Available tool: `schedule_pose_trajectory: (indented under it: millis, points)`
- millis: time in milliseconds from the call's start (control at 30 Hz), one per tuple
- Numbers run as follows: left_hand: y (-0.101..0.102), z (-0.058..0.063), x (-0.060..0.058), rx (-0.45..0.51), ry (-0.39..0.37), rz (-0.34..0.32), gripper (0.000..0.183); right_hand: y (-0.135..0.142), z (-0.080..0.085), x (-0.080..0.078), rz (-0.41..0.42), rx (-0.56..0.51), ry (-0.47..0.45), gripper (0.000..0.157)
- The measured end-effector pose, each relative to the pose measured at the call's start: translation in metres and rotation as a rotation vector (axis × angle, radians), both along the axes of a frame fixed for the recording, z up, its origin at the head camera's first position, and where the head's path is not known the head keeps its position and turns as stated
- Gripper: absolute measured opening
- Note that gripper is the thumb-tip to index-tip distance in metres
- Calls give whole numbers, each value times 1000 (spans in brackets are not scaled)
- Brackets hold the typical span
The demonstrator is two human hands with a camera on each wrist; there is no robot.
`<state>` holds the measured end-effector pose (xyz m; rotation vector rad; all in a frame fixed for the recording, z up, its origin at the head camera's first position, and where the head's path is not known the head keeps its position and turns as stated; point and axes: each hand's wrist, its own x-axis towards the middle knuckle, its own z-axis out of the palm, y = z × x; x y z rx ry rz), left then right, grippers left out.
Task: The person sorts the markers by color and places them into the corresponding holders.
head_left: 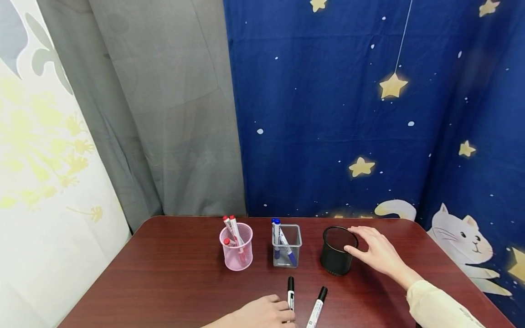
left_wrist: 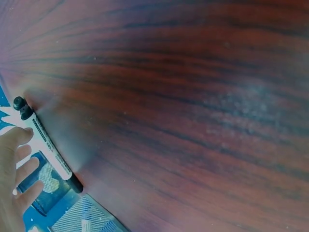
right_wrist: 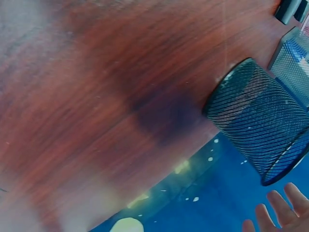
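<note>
My left hand is low over the table beside a black-capped white marker. In the left wrist view its fingers are spread, with the thumb close against or touching a marker; contact is unclear. Another black-capped marker lies just to the right. My right hand reaches to the right side of a round black mesh pen cup, thumb and fingers apart around its rim. The right wrist view shows those fingers spread near the mesh cup.
A pink round mesh cup with several red-capped markers stands at the back left. Beside it is a square grey mesh holder with blue markers. Curtains hang behind the brown table.
</note>
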<state>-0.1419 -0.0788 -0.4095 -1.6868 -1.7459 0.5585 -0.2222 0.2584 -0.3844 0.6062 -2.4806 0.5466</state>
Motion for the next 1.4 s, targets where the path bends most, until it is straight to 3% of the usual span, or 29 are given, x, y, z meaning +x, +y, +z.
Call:
schedule_pose_trajectory:
  millis: [267, 467, 800, 1033, 1400]
  points:
    - [2, -5, -2, 6, -26, -11, 23, 5, -8, -2, 6, -29, 1, 51]
    - [4, -10, -5, -3, -39, -14, 22, 6, -8, -1, -9, -31, -56, 52]
    - [7, -10, -4, -15, 1, -7, 20, 6, -8, -1, -19, -32, -72, 53]
    - [9, -10, -6, -59, -41, 25, 20, 5, -8, 0, -21, -34, -70, 52]
    - [8, -10, -7, -57, -31, 22, 19, 4, -8, 0, -25, -35, -82, 53]
